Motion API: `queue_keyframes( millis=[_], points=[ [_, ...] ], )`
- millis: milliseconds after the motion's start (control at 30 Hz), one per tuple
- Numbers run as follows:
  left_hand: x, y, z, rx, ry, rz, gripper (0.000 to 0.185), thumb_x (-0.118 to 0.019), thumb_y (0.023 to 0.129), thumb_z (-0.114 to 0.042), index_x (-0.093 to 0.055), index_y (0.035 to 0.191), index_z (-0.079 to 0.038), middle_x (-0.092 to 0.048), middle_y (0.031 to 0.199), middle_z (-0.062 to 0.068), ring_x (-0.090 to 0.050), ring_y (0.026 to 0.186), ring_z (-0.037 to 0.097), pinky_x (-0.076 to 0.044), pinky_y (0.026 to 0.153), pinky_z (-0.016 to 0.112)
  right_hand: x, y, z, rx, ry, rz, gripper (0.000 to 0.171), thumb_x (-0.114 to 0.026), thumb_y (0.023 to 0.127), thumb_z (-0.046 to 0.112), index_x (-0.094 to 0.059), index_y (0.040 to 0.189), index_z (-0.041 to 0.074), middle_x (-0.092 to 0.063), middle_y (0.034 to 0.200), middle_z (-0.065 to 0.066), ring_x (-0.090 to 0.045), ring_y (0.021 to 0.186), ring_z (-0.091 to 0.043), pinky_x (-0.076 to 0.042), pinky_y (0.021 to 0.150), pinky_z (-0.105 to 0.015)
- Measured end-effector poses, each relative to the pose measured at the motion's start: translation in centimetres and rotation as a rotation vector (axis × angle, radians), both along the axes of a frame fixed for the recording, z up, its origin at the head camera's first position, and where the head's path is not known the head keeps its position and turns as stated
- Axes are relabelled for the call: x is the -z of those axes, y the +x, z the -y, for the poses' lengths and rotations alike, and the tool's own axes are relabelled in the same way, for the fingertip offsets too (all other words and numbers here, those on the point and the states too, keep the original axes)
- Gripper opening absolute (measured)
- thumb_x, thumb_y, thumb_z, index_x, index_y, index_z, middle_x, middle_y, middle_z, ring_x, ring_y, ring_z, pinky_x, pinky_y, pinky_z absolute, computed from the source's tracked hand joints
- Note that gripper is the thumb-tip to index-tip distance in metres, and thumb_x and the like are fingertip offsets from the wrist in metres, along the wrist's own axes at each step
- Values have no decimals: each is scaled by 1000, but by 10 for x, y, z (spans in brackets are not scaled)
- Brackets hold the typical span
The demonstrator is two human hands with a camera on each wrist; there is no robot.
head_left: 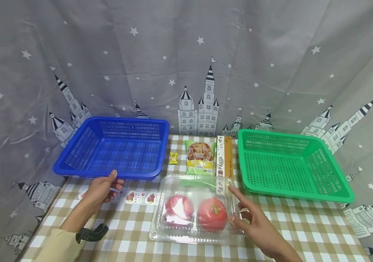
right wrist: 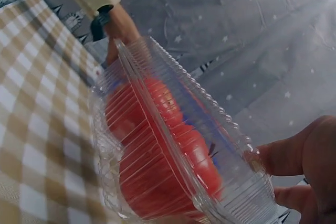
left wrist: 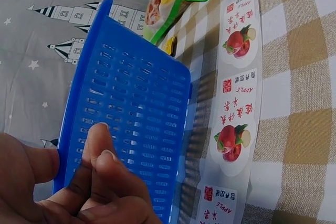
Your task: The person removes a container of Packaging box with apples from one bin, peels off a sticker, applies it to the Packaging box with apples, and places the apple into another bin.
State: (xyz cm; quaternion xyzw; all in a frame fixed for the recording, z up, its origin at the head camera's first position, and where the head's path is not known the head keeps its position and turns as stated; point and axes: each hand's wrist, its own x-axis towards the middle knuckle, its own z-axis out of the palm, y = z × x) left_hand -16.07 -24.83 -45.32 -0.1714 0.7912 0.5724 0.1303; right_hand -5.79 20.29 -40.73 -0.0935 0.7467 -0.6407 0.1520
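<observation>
A clear plastic clamshell box (head_left: 173, 233) lies on the checked tablecloth with two red round fruits (head_left: 212, 213) inside. My right hand (head_left: 232, 203) grips its right edge, index finger on the lid and thumb against the side. In the right wrist view the box (right wrist: 173, 145) fills the frame, with my right hand (right wrist: 304, 166) behind it. My left hand (head_left: 114, 181) holds the front rim of the empty blue basket (head_left: 75, 154), thumb on top and fingers below. The left wrist view has my left hand (left wrist: 94, 171) against the basket wall (left wrist: 136, 103).
An empty green basket (head_left: 291, 196) stands at the right. Between the baskets lie a small yellow sweet (head_left: 173, 158), a green snack bag (head_left: 200, 157) and a pasta box (head_left: 223, 156). A strip of apple labels (head_left: 137, 197) lies before the blue basket. A starry curtain hangs behind.
</observation>
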Motion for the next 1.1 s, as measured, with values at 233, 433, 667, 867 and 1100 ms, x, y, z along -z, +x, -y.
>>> queue_keyframes(
  millis=[233, 433, 667, 867, 1100],
  points=[
    [-1, 0, 0, -4, -11, -3, 63, -37, 104, -50, -66, 106, 7, -63, 77, 0, -54, 61, 14, -39, 48, 27, 20, 10, -9, -34, 30, -135, 73, -65, 92, 3, -27, 154, 7, -43, 105, -21, -57, 82, -16, -53, 63, -28],
    [-1, 0, 0, -2, -7, -8, 64, -37, 104, -49, -64, 109, 8, -63, 77, 0, -55, 62, 15, -39, 48, 27, 38, 15, -13, -61, 1, -173, 71, -64, 92, -2, -27, 153, 3, -41, 119, -24, -57, 87, -14, -55, 64, -30],
    [0, 1, 0, -5, -4, -1, 65, -37, 104, -51, -64, 110, 8, -62, 78, 0, -54, 63, 15, -39, 49, 27, 56, 15, -12, -51, 22, -225, 73, -66, 88, -2, -30, 152, 2, -40, 138, -22, -51, 90, -12, -54, 69, -31],
    [0, 1, 0, -2, -13, 3, 65, -37, 103, -52, -64, 108, 7, -62, 80, 1, -54, 63, 16, -39, 49, 27, 60, 16, -13, -26, 108, -209, 73, -68, 87, -1, -34, 151, 6, -34, 149, -24, -52, 91, -15, -51, 79, -30],
    [1, 0, 0, 0, -11, -7, 65, -36, 103, -52, -64, 108, 7, -62, 79, 0, -54, 62, 14, -38, 49, 27, 58, 17, -13, 10, 225, -169, 73, -71, 87, 4, -37, 151, 13, -40, 145, -22, -55, 95, -23, -50, 81, -35]
  ],
)
